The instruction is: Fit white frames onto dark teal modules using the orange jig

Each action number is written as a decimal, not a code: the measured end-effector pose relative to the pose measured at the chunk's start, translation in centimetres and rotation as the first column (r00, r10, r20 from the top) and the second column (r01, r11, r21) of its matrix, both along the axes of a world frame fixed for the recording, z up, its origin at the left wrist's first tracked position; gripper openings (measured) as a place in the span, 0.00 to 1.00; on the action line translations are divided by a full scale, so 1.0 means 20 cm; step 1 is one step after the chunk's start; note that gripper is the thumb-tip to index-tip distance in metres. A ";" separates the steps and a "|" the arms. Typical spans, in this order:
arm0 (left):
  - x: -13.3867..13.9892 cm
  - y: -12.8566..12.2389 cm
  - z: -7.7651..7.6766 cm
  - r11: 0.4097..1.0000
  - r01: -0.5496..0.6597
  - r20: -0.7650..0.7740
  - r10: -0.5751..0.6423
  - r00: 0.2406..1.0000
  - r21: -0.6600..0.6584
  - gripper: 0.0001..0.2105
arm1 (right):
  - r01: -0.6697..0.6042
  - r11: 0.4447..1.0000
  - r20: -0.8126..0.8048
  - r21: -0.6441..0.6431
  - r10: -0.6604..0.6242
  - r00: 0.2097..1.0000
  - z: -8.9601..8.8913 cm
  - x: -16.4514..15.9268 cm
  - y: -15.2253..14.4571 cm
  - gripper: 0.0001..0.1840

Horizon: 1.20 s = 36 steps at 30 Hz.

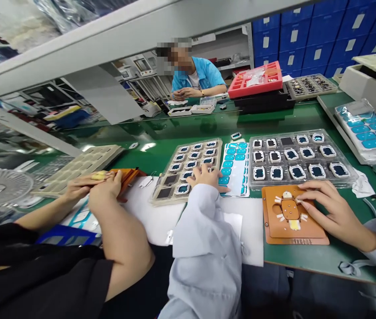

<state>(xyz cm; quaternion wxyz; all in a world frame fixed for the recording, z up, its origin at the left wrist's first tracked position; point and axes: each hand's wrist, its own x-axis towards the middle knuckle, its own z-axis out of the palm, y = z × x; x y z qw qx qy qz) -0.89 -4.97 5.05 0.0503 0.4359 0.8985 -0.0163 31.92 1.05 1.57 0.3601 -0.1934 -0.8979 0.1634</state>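
My left hand (204, 177) reaches over a clear plastic tray (157, 200) of white-framed parts with dark windows. Its fingers are spread above the parts, with the thumb beside a sheet of blue stickers (230, 164). Whether a fingertip touches a part is hidden. On the right, my right hand (330, 212) is at an orange-brown fixture plate (274, 232). Thumb and fingertips come together by the right side of its central recess, near a small whitish strip; what they pinch is too small to make out. White tabs and a yellow piece (294, 224) lie on the plate.
A second tray of framed parts (290, 154) lies behind the fixture. At left, a co-worker's hands (103, 186) hold an orange block (128, 179). Another person (197, 77) sits across the green bench, near a red tray (257, 79). A white foam sheet (254, 252) lies between my arms.
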 end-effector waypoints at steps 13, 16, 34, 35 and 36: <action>0.06 0.03 -0.04 0.999 -0.018 0.028 0.018 0.999 -0.028 0.17 | -0.003 1.000 0.006 0.002 0.003 1.000 0.01 0.00 0.00 0.08; 0.04 0.00 -0.02 0.999 -0.017 0.062 0.019 0.998 -0.036 0.17 | -0.003 1.000 -0.002 -0.007 0.003 1.000 0.01 -0.01 -0.01 0.08; 0.01 -0.01 -0.06 0.999 0.012 0.015 -0.012 1.000 -0.053 0.16 | 0.004 0.998 -0.042 -0.064 -0.007 0.999 0.00 -0.03 -0.02 0.08; 0.01 -0.01 -0.07 0.998 0.004 0.006 -0.003 1.000 -0.055 0.16 | 0.003 0.998 -0.039 -0.066 -0.005 0.999 0.00 -0.03 -0.02 0.08; 0.02 -0.01 -0.07 0.998 -0.005 -0.004 0.005 1.000 -0.056 0.16 | 0.000 0.998 -0.038 -0.067 -0.003 0.999 0.00 -0.03 -0.02 0.08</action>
